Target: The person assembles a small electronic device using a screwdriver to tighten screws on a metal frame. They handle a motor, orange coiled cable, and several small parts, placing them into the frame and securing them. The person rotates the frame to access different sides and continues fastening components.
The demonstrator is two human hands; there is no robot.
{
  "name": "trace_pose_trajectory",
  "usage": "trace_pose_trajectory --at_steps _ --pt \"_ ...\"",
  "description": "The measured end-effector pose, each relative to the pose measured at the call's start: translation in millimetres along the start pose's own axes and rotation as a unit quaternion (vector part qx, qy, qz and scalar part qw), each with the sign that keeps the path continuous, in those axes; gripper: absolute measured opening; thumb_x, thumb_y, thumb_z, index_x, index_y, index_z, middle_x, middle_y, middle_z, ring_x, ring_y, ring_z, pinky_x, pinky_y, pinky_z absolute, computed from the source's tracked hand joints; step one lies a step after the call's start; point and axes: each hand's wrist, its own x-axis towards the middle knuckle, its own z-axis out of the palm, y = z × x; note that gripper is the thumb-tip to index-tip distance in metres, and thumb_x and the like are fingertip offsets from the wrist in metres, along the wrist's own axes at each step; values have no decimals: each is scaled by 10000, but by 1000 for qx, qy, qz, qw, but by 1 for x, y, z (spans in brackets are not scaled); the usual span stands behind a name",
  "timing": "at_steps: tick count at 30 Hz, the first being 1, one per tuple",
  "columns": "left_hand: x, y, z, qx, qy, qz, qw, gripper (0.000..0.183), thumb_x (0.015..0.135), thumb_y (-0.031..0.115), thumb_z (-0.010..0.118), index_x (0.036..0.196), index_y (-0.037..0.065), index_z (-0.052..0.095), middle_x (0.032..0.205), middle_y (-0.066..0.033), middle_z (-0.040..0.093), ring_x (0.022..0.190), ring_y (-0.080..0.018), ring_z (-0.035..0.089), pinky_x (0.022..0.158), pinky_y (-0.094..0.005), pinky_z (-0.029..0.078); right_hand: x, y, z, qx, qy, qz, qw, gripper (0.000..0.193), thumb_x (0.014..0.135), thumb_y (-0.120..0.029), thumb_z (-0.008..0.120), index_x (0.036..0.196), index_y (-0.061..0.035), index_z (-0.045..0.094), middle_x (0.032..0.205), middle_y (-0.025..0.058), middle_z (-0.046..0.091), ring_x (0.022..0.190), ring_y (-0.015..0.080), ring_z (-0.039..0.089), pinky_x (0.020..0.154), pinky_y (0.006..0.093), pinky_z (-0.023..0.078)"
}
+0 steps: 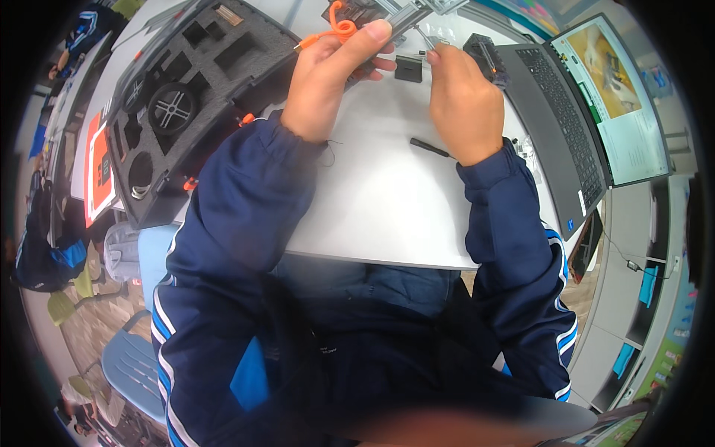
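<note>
At the far edge of the table my left hand point(322, 82) is closed round a silver metal bar point(407, 15), thumb on top. This bar belongs to a metal frame that runs out of the picture. My right hand point(468, 104) pinches a thin metal rod point(425, 37), its far end close to the bar; whether they touch I cannot tell. An orange coiled cable point(341, 28) shows just beyond my left thumb. Between the hands lies a small black block point(408, 69). A slim black tool point(430, 147) rests on the table beside my right wrist.
On the left stands an open black case point(212, 89) with foam cut-outs and a black wheel point(172, 108). An open laptop point(558, 112) sits to the right, with a black device point(482, 56) by its far corner. The white table point(380, 216) ends before my lap.
</note>
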Motion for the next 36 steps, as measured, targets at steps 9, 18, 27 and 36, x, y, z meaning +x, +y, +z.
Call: trace_pose_trajectory --at_steps 9,18,27,36 --pt "6 -1 -5 -50 -38 55 996 436 883 407 661 1031 -3 661 980 -74 658 883 -170 646 803 -282 473 24 36 -36 746 -313 381 448 285 1042 -296 431 1013 -33 538 642 -91 372 427 5 196 395 208 148" --pt "3 -3 -3 -6 -2 13 1000 599 975 495 443 1255 -18 572 1152 -154 654 1005 -244 655 864 -338 484 11 4 -15 183 -50 84 978 120 941 -161 604 930 -43 592 717 81 546 648 232 624 516 300 463" --pt "2 0 1 -31 3 19 999 622 963 508 451 1269 -22 560 1161 -177 648 1040 -269 656 864 -344 502 -3 -9 -4 -82 -34 -10 996 116 902 -190 644 932 -83 612 774 80 578 632 273 622 533 369 499" --pt "2 0 -1 14 -24 35 999 582 971 482 429 1228 -14 594 1115 -147 670 983 -237 667 767 -286 491 3 -6 -21 33 24 66 997 80 889 -148 630 855 -79 650 713 55 606 548 240 600 500 331 472"
